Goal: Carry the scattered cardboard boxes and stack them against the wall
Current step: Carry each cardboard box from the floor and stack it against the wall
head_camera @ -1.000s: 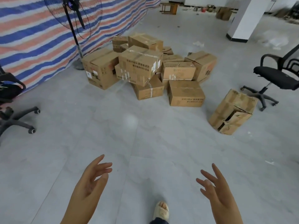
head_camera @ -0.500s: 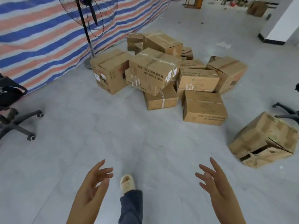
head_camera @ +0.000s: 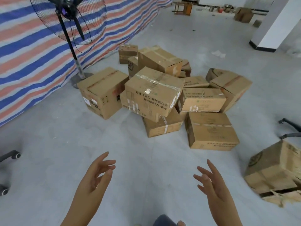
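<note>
Several brown cardboard boxes lie in a loose heap on the grey floor ahead. A printed box (head_camera: 153, 93) sits tilted on top of the heap, a taller one (head_camera: 101, 92) stands at its left, and a flat one (head_camera: 211, 131) lies nearest on the right. A torn, crushed box (head_camera: 275, 170) lies apart at the far right. My left hand (head_camera: 96, 175) and my right hand (head_camera: 211, 181) are raised in front of me, fingers spread, palms facing each other, holding nothing, well short of the heap.
A striped tarpaulin wall (head_camera: 32, 51) runs along the left, with a standing fan (head_camera: 70, 22) before it. Office chair legs (head_camera: 9, 156) show at the left edge, another chair base (head_camera: 290, 128) at the right. A white pillar (head_camera: 276, 25) stands at the back right.
I have walked closer to the heap, so the boxes loom larger and nearer. Both hands stay raised and empty.
</note>
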`<state>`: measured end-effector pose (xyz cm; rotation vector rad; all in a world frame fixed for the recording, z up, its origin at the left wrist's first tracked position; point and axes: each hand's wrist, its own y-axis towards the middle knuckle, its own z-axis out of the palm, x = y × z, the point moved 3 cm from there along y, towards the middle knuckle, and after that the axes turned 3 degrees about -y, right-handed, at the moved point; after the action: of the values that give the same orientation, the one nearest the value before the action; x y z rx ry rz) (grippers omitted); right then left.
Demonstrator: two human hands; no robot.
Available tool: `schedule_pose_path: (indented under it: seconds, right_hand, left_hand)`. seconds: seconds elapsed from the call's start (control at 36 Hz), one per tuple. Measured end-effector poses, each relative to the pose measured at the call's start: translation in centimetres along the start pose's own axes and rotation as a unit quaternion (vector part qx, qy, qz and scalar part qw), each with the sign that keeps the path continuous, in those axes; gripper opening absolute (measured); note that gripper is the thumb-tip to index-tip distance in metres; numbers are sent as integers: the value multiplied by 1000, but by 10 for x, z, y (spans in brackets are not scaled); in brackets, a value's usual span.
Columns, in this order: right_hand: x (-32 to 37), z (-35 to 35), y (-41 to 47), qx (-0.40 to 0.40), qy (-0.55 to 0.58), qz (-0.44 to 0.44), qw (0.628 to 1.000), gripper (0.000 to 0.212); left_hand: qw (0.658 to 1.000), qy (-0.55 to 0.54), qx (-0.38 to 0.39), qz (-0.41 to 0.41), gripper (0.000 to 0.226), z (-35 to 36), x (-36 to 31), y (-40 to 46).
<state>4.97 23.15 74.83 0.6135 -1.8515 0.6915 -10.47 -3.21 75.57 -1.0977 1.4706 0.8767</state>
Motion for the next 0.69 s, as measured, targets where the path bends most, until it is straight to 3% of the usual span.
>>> schedule_pose_path:
  seconds: [0.11,0.25,0.39,0.5,0.61,0.69]
  right_hand:
    - [8,17,55,-13,10,20,1000,57]
    - [22,47,138,-15,18,32,999,44]
    - [44,73,240,-8,0,23,1000,55]
    - [74,83,320,-13,-34,-1,999,41]
    - [98,91,378,-2,-65,-3,998,59]
    - [103,97,414,-9,-78,19,997,53]
  left_hand:
    - [1000,1,-3,-18,44,1,9,58]
    - [1000,-2,-21,-21,44,5,18,142]
    - [1000,1,-26,-14,43,22,20,244]
    - [999,0,-33,6,41,36,5,324]
    - [1000,19,-23,-1,40,46,1,393]
    - [999,25,-16,-14,42,51,3,440]
